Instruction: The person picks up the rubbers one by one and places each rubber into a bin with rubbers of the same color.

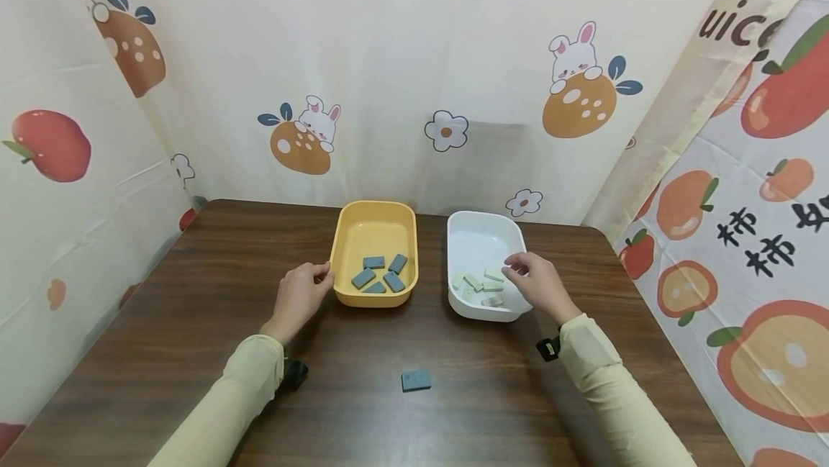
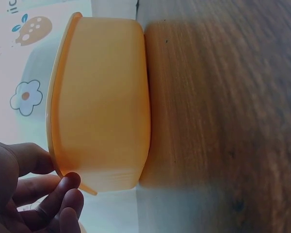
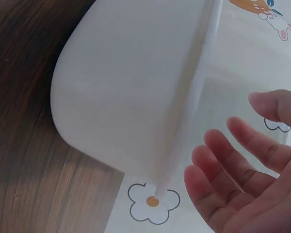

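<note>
My left hand [image 1: 301, 296] is at the left rim of the yellow bin [image 1: 376, 299]. In the left wrist view, thumb and fingers [image 2: 70, 182] pinch that rim. Several small blue-grey rectangular blocks [image 1: 363, 278] lie inside it. Over the right side of the white bin [image 1: 482, 310] hovers my right hand [image 1: 539, 281]. The right wrist view has its fingers [image 3: 218, 143] loosely bent, apart from the white wall and holding nothing. Several pale green blocks [image 1: 493, 286] lie in the near part of the white bin.
A single blue-grey block [image 1: 416, 381] lies on the brown wooden table [image 1: 363, 409], nearer to me than both bins. A fruit-printed curtain [image 1: 401, 57] hangs behind the table and along its sides. The bins stand side by side with a gap between them.
</note>
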A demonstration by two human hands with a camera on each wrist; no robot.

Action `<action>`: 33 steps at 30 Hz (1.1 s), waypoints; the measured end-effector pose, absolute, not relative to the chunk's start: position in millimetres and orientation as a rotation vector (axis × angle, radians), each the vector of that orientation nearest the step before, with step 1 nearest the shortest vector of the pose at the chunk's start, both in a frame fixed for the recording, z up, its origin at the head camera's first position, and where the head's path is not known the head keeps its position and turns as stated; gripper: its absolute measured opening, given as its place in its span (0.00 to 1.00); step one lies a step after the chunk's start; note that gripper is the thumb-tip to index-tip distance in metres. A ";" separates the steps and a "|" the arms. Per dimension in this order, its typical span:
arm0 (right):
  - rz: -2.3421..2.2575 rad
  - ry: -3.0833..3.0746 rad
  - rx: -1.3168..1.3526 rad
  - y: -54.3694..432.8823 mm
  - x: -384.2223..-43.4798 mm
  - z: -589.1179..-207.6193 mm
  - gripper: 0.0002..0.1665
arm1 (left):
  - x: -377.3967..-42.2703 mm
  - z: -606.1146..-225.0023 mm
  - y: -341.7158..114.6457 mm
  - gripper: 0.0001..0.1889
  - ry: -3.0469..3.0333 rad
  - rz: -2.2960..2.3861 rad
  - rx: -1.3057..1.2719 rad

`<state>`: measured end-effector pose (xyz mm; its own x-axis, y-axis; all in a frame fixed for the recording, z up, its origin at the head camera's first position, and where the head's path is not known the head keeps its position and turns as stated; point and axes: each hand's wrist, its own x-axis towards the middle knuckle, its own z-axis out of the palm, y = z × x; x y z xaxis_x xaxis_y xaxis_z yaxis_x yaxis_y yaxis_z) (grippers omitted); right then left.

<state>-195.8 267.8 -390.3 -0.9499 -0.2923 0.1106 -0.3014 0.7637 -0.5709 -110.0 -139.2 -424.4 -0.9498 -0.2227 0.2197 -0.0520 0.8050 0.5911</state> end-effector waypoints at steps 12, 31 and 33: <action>0.925 -2.940 0.372 282.9 -188.5 -390.0 0.17 | -110.0 -424.9 -138.8 0.17 -2.721 -0.883 0.227; 0.961 -2.938 0.242 307.8 -184.1 -403.5 0.19 | -111.8 -424.6 -138.9 0.17 -2.728 -0.896 0.232; 0.950 -2.937 0.230 309.4 -183.7 -405.5 0.19 | -111.9 -424.2 -139.3 0.17 -2.732 -0.897 0.233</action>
